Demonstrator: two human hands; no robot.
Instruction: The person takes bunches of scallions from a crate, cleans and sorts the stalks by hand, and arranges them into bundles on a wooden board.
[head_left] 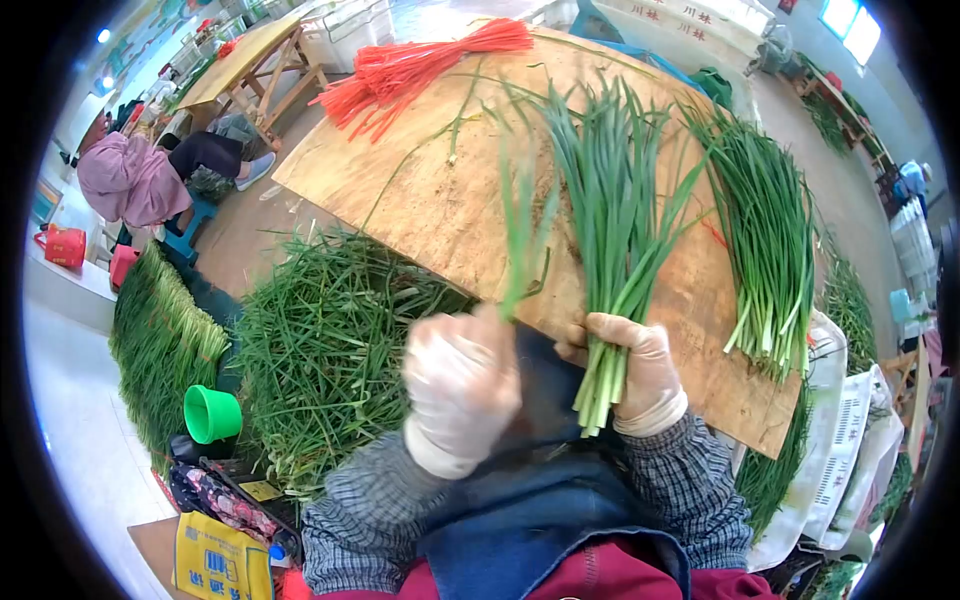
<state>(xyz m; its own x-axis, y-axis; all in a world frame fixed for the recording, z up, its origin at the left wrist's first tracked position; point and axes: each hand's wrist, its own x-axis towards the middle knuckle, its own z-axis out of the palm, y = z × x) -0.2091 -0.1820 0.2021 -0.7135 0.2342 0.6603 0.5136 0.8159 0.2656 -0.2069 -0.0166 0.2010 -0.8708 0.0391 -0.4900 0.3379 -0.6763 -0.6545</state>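
My right hand (648, 372), in a thin whitish glove, is wrapped round the lower stems of a bunch of garlic chives (618, 190). The pale cut ends stick out below the fingers, and the leaves fan away over the wooden board (400, 200). My left hand (465, 385), gloved too and smeared by motion, is closed to the left of the bunch. A few loose chive blades (520, 230) rise blurred from its fingers. A larger chive bundle (765, 235) lies on the board to the right, with a bit of red tie showing near it.
Red ties (425, 70) lie at the board's far edge. A big heap of loose greens (335, 350) is at lower left, with stacked chives (165, 345) and a green bucket (211, 414) beyond. White crates (840, 450) stand at right. Another person (140, 175) sits at far left.
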